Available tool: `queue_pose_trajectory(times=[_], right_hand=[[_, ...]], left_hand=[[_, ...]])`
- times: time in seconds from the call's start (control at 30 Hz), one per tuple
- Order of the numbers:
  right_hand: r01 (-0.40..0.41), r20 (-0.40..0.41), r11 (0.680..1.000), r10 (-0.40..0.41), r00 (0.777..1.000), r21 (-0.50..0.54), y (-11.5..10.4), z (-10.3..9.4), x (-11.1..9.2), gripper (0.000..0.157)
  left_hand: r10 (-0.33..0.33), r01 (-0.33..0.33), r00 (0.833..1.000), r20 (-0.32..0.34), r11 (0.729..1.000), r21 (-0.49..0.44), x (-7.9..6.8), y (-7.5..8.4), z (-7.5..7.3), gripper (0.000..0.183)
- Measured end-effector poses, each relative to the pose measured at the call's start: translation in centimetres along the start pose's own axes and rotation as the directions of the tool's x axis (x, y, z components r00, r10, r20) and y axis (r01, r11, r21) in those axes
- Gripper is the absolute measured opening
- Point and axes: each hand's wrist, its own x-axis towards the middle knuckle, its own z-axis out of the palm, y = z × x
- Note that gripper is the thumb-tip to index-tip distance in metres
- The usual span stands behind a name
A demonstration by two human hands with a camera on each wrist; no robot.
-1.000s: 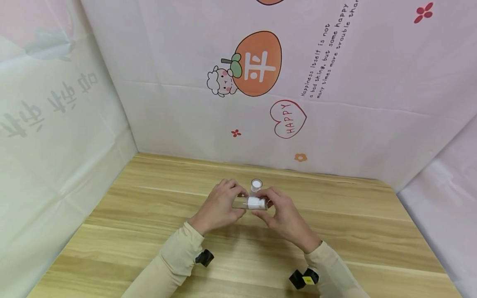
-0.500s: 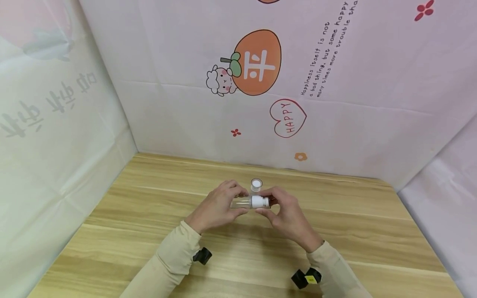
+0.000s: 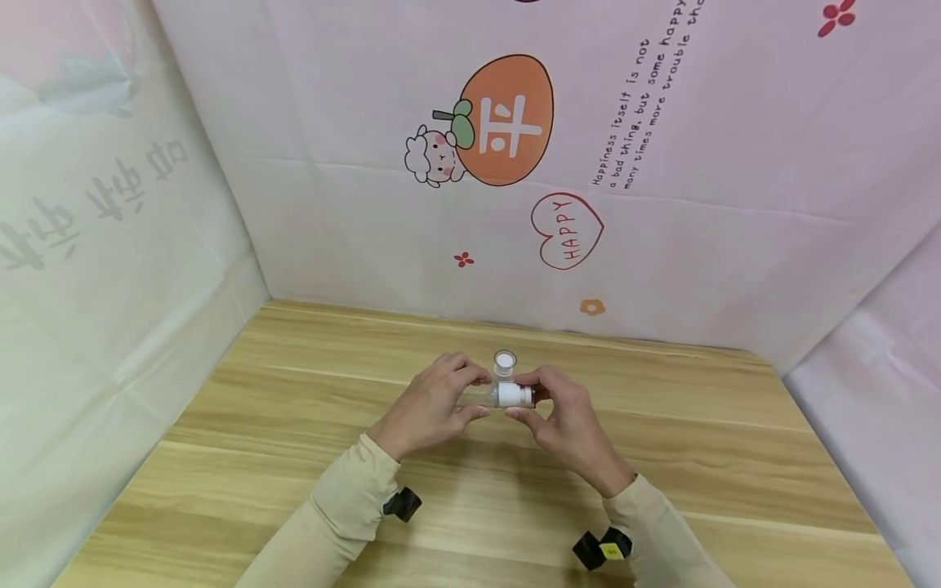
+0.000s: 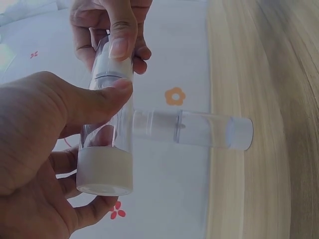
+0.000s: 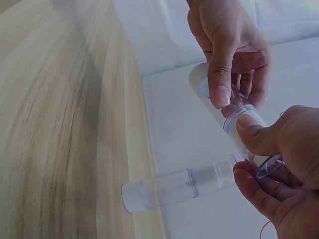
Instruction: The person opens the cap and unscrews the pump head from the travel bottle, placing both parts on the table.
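Observation:
Between my two hands lies a clear, tube-shaped bottle with a white collar section, held roughly level above the table. My left hand grips the transparent body, thumb and fingers on opposite sides, near its white base. At the other end, my right hand pinches the collar and clear cap between thumb and fingers. Just behind stands a second bottle of the same kind, upright on its white base; the held bottle and fingers partly overlap its lower part in the head view.
The wood-grain table spreads out around both hands. A printed white cloth hangs close behind the standing bottle, with more cloth at the left and right sides. Black wrist cameras sit below the sleeves.
The held bottle and my right hand have shifted slightly to the right. My left hand keeps nearly the same place and grip. The standing bottle has not moved.

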Motion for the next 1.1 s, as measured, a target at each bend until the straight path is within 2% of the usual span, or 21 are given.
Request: queue_pose_trajectory(times=[0.2,0.57,0.8,1.1], right_hand=[[0.006,-0.018,0.999,-0.005,1.0,0.035,-0.1,0.0,0.0,0.038],[0.027,-0.026,0.994,-0.024,0.999,0.108,0.3,-0.3,-0.2,0.039],[-0.012,-0.007,0.995,0.012,1.0,0.096,-0.2,-0.5,-0.1,0.037],[-0.084,0.073,0.995,0.081,0.994,0.048,-1.0,-1.2,0.2,0.033]], left_hand=[[0.012,-0.011,1.0,-0.021,0.999,0.043,0.0,0.1,0.1,0.035],[0.03,-0.029,1.0,-0.004,0.999,0.028,-0.2,0.1,-0.3,0.035],[0.031,-0.032,0.999,0.022,0.998,0.06,-0.2,0.5,-0.7,0.037],[0.025,-0.03,0.998,0.065,0.996,0.086,0.0,1.0,-0.9,0.039]])
